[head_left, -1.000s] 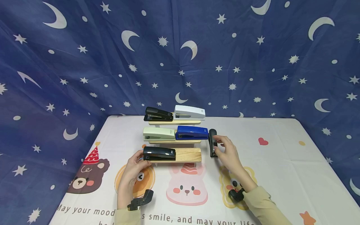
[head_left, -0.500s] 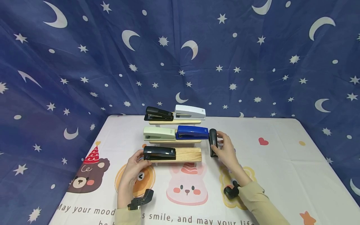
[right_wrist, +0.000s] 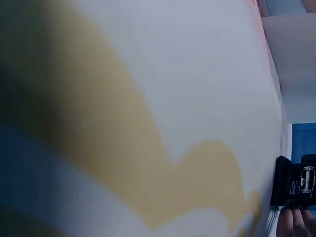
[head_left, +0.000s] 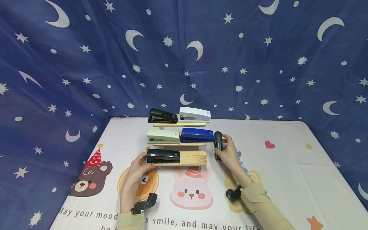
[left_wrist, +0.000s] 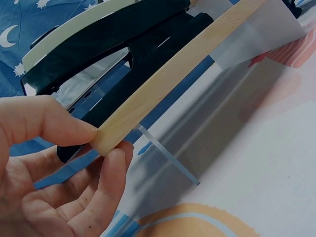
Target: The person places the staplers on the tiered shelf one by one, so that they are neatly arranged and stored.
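Note:
In the head view my left hand [head_left: 137, 171] holds the left end of the lowest shelf of a wooden stepped rack [head_left: 193, 157]. The left wrist view has the thumb on top of the wooden board [left_wrist: 163, 84] and fingers beneath it. A black stapler [head_left: 163, 156] lies on that shelf's left half, beside this hand. My right hand [head_left: 228, 153] grips another black stapler [head_left: 218, 144], which stands on the table right of the rack, its length pointing away from me. The right wrist view catches only that stapler's end [right_wrist: 301, 180] and some fingertips [right_wrist: 296, 222].
On the middle shelf sit a pale green stapler [head_left: 163, 136] and a blue stapler [head_left: 197, 135]. The top shelf carries a black stapler [head_left: 162, 116] and a white stapler [head_left: 194, 114]. A printed white cloth [head_left: 287, 166] covers the table; a blue starry curtain [head_left: 258, 64] hangs behind.
My right hand has moved slightly left, and its thumb and fingers have closed around the black stapler beside the rack. The left hand keeps its place on the shelf.

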A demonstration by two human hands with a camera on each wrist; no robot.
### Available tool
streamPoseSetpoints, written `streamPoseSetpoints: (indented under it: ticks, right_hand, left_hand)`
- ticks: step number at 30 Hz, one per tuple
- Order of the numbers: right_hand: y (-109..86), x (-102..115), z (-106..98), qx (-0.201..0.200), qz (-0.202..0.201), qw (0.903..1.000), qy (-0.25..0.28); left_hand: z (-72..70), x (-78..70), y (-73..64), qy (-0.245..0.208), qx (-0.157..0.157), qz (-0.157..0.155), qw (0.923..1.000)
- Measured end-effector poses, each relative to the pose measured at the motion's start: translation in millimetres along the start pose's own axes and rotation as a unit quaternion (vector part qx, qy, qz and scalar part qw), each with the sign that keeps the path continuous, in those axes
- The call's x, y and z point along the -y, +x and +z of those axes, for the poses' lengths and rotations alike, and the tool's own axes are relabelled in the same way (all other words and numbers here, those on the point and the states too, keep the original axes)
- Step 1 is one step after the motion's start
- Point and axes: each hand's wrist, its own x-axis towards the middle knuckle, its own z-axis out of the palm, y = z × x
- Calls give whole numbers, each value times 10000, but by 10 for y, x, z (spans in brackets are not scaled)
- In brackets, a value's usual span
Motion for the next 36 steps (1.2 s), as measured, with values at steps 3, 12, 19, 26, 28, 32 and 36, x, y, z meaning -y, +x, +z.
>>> streamPoseSetpoints:
  ticks: [3,12,19,26,28,32,36]
  right_hand:
    - [7,6,6,-35,21,10000,-36]
    - [34,10,27,-98,120,9998,-136]
    - [35,18,30,-165,28,9992,-358]
    - [34,28,31,-230,110,9989,-389]
    - [33,22,27,-219,142,9989,-391]
    - [23,13,15,-196,202,9988,-396]
    - [18,7,-2,-237,230,9989,-345]
  left_hand:
    - [2,2,4,21,-4,-5,10000]
    - [-6,7,0,7,22,61,10000]
    - [-4,1,-4,-18,49,45,10000]
    - [5,-5,-9,-6,58,27,10000]
    - [7,-4,-9,-13,60,22,10000]
    - [9,-4,-9,-41,59,15,10000]
    - [4,-8,-15,-53,55,20,10000]
